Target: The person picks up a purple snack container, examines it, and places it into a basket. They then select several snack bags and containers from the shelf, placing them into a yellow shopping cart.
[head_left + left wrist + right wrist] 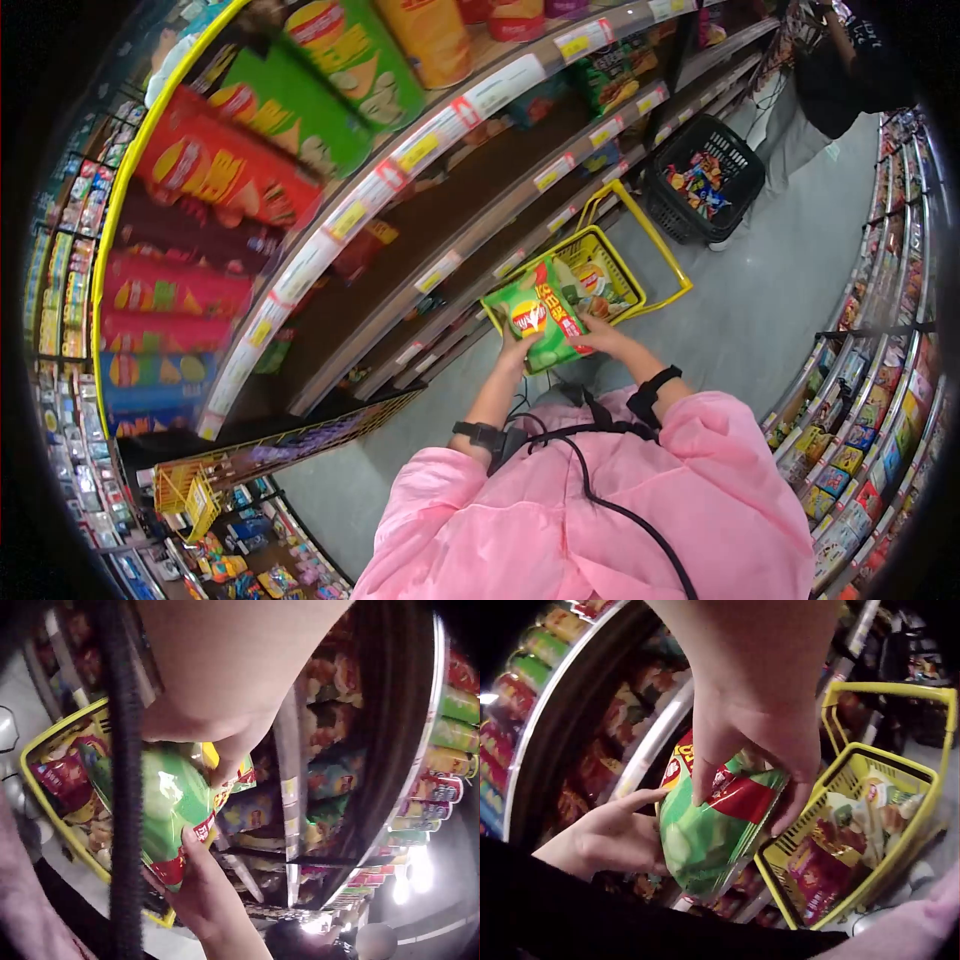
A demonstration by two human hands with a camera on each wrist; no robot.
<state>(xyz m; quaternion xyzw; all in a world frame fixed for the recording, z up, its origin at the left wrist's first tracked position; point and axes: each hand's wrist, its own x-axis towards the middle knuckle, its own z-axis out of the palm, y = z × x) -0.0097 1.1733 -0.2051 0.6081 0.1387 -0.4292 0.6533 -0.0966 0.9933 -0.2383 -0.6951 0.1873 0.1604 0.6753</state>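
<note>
Your left hand (513, 354) and right hand (603, 336) grip opposite sides of the green chip bag (528, 312), fingers curled round it. The bag overlaps the yellow basket's (622, 263) near end; your right hand looks nearer the basket's open middle.

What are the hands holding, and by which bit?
A green snack bag, by its opposite sides: the left hand on one, the right hand on the other.

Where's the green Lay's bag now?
In the head view, the green Lay's bag is held between the left hand and right hand, overlapping the left end of the yellow basket.
</note>
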